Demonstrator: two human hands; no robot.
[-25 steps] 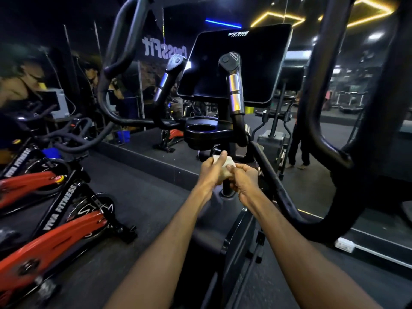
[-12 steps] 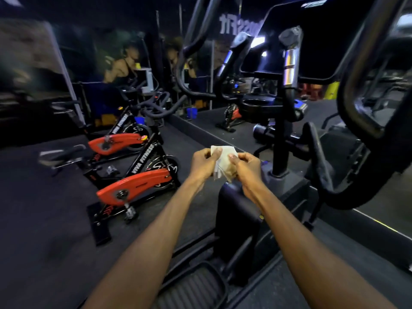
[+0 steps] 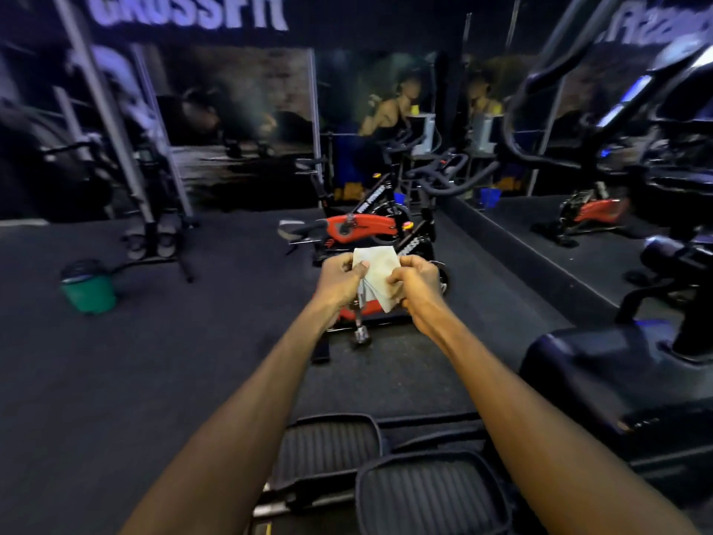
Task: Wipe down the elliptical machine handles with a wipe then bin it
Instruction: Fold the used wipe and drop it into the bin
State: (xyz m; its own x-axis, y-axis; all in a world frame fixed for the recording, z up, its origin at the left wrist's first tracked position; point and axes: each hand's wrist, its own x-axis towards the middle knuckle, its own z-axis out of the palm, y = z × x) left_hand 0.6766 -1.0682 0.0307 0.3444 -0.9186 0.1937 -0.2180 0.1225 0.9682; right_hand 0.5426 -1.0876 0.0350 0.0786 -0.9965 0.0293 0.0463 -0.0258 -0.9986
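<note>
**Wipe held up in both hands, bin off to the left**

Both arms stretched fwd, hands close together at mid-frame. Left hand (image 3: 341, 278) pinches the left edge of the wipe (image 3: 377, 278), thumb over the front; right hand (image 3: 414, 281) grips the right edge, fingers curled on it. Wipe is white, partly folded/creased, top edge sticking up above the knuckles, lower corner hanging below btwn the hands. Neither hand is empty or spread wide: both closed on the wipe.

Green bin (image 3: 88, 289) w/ dark liner at the rim stands on the dark floor (image 3: 154, 361), well apart from the hands, far left. Just behind it, the base of a metal rack (image 3: 154, 225).

Elliptical machine (image 3: 617, 380) sits at right: dark housing at lower right, curved black handle (image 3: 540, 71) rising at upper right, blurred. Two ribbed foot pedals (image 3: 428, 492) at bottom centre, btwn and under the forearms.

Beyond the hands, red-and-black spin bikes (image 3: 362, 225) in a row, the nearer one partly hidden by hands and wipe. Mirror wall (image 3: 578, 167) at right reflects a bike and blue containers. Back wall has "CROSSFIT" lettering (image 3: 189, 11) at top left and a mural of a person on a bike. Whole frame is motion-blurred, esp. edges.
</note>
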